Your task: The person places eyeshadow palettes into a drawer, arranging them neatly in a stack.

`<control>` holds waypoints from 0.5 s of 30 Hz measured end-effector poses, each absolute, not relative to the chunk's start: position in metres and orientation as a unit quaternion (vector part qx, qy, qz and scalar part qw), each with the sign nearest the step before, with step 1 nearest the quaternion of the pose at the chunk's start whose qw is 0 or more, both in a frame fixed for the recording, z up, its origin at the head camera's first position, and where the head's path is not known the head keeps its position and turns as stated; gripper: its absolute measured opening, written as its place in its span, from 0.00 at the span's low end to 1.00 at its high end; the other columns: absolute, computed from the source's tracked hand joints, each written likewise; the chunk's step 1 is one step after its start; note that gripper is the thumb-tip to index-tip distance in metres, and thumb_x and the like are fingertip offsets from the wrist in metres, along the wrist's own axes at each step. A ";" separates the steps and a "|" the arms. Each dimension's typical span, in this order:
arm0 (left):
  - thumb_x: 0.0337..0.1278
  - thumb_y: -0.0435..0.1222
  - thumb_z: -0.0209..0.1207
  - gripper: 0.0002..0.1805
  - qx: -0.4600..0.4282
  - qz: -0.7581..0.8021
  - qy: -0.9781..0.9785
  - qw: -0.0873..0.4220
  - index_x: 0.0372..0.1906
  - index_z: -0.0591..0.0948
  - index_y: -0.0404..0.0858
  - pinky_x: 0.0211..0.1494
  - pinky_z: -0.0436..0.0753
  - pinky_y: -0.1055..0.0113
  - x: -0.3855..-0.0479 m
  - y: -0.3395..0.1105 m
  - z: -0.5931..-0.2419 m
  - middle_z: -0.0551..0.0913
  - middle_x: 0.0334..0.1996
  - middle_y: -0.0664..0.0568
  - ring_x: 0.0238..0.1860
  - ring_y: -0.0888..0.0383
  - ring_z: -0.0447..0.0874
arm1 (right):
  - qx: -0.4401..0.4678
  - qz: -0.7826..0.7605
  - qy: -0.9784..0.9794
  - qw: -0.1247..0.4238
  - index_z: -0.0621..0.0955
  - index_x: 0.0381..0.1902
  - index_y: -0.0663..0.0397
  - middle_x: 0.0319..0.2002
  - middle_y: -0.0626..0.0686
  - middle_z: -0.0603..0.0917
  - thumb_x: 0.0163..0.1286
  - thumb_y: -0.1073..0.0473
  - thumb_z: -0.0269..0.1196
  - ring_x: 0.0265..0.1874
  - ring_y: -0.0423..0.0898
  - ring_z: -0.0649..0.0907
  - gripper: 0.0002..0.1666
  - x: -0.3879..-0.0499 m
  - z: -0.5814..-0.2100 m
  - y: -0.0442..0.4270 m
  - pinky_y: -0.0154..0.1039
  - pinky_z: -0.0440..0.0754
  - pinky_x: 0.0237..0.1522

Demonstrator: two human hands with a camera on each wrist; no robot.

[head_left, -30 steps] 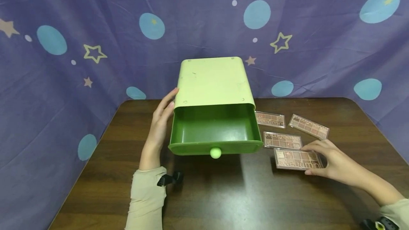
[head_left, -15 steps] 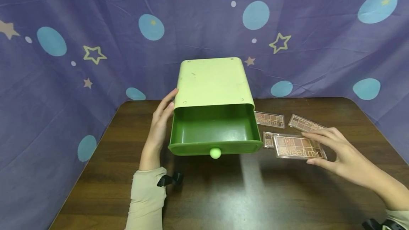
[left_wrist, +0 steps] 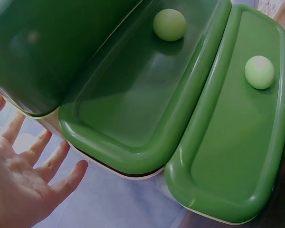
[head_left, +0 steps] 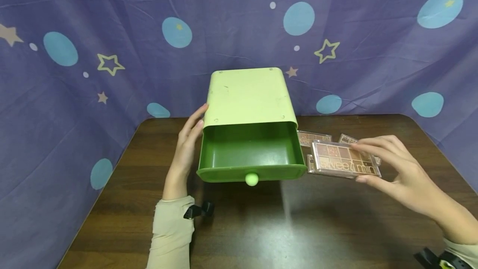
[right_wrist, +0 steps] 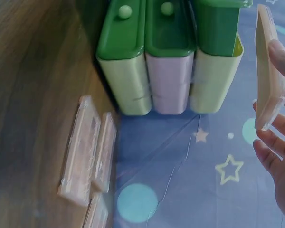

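Eyeshadow palette is hanging above the wooden table, at three o'clock from the pulled-out top drawer, its clear lid facing the head camera. Right hand is grasping this palette toward its three o'clock end, with the thumb bearing on the near edge and the fingers on the far edge. Left hand is gripping nothing; its fingers are extending to the nine o'clock side of the yellow-green casing, firm contact being impossible to tell. Round knob is projecting from the drawer front at six o'clock. Middle drawer and bottom drawer are sitting closed below. Second palette is lying at ten o'clock from the held one, third palette at twelve, partly hidden; fourth palette is showing only its nine o'clock end.
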State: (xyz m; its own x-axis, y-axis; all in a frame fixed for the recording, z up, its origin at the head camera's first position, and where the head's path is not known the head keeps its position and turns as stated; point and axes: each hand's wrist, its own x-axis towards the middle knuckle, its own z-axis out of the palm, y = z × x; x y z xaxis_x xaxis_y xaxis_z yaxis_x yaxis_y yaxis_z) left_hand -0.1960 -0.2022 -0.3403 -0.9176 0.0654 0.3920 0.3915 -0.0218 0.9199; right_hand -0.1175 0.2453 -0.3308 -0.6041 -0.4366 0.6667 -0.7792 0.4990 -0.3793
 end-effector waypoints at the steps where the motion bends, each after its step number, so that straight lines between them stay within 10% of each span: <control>1: 0.75 0.38 0.45 0.25 -0.165 -0.695 -0.690 0.117 0.73 0.67 0.38 0.68 0.63 0.57 -0.196 -0.202 -0.341 0.66 0.72 0.56 0.70 0.57 0.62 | 0.372 0.345 -0.823 0.256 0.81 0.57 0.65 0.56 0.56 0.80 0.64 0.35 0.64 0.57 0.42 0.71 0.40 -0.119 -0.329 0.242 0.28 0.63 0.59; 15: 0.76 0.38 0.45 0.25 -0.170 -0.696 -0.688 0.114 0.73 0.67 0.38 0.68 0.63 0.57 -0.194 -0.202 -0.339 0.65 0.72 0.56 0.70 0.57 0.63 | 0.393 0.365 -0.792 0.292 0.81 0.53 0.70 0.52 0.61 0.81 0.69 0.37 0.60 0.55 0.44 0.71 0.39 -0.129 -0.312 0.189 0.32 0.62 0.58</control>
State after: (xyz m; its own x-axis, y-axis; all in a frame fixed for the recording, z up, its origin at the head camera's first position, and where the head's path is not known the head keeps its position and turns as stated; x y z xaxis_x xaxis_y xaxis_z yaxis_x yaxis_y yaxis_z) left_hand -0.1941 -0.2021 -0.3394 -0.9161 0.0753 0.3938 0.3930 -0.0263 0.9192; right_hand -0.1293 0.1891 -0.3123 -0.5201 -0.4096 0.7495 -0.8357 0.4251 -0.3476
